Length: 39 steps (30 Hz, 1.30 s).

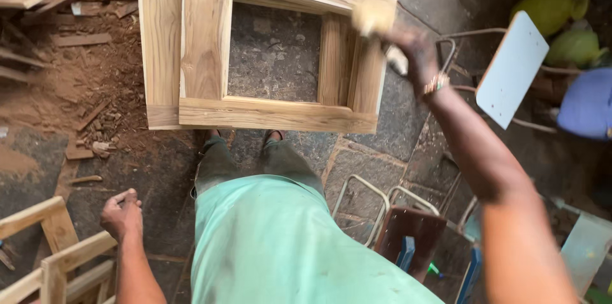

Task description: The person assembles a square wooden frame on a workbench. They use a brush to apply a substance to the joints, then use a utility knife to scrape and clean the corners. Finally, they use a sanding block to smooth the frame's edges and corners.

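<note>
A light wooden window frame (268, 112) lies flat on the stone floor in front of my feet. My right hand (408, 55) reaches out over its right stile, gripping a brush whose pale, blurred bristles (373, 17) touch the frame's upper right corner. My left hand (121, 215) hangs low at my left side with the fingers loosely curled and nothing in it, close to another wooden frame (57, 259) at the lower left. I wear a pale green shirt (280, 246).
Sawdust and wood offcuts (76, 61) cover the floor at the left. A white-seated metal chair (510, 68) stands tipped at the right, with green and blue containers (574, 42) behind it. A small metal-framed stool (408, 227) is at my right.
</note>
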Available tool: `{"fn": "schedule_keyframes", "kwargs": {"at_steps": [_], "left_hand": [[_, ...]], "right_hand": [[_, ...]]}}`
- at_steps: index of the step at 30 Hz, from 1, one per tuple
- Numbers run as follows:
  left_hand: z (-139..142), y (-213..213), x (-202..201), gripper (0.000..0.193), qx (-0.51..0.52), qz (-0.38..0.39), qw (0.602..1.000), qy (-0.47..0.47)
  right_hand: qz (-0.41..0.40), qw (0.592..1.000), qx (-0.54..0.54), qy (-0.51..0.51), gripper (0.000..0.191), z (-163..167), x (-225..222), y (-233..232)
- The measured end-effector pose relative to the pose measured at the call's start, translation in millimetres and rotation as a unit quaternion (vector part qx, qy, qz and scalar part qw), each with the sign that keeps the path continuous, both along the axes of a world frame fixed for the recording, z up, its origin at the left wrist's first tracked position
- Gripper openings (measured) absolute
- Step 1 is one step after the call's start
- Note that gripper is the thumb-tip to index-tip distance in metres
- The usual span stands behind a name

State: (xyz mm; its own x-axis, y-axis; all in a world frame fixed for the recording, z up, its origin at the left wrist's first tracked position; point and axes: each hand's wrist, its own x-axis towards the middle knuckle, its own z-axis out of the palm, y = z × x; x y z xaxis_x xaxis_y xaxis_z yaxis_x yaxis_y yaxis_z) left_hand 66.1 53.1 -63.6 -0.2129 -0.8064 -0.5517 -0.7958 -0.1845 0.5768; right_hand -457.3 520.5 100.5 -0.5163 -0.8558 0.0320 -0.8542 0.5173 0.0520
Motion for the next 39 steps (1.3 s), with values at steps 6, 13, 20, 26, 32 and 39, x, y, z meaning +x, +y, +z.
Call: {"fn": "schedule_keyframes", "kwargs": {"at_steps": [6, 13, 20, 26, 32, 39], "left_hand": [[-7, 63, 14, 0.024, 0.025, 0.064, 0.998, 0.003], [-6, 94, 29, 0.027, 0.027, 0.064, 0.996, 0.050], [-4, 96, 33, 0.028, 0.029, 0.069, 0.997, -0.016], [1, 85, 35, 0.026, 0.015, 0.031, 0.998, -0.055], [-3, 72, 33, 0.023, 0.018, 0.062, 0.998, 0.012], [-4, 49, 26, 0.024, 0.031, 0.018, 0.999, -0.037]], "right_hand": [[-0.045, 0.818, -0.013, -0.573, 0.033, 24, 20, 3], [0.018, 0.998, 0.014, -0.056, 0.033, 15, -50, -1], [0.193, 0.936, 0.013, -0.293, 0.021, 13, -34, 1], [-0.015, 0.983, 0.181, -0.036, 0.041, -12, -37, 9], [0.026, 0.863, -0.027, -0.504, 0.028, 10, 19, 36], [-0.165, 0.953, -0.250, 0.048, 0.022, -15, -69, 21]]}}
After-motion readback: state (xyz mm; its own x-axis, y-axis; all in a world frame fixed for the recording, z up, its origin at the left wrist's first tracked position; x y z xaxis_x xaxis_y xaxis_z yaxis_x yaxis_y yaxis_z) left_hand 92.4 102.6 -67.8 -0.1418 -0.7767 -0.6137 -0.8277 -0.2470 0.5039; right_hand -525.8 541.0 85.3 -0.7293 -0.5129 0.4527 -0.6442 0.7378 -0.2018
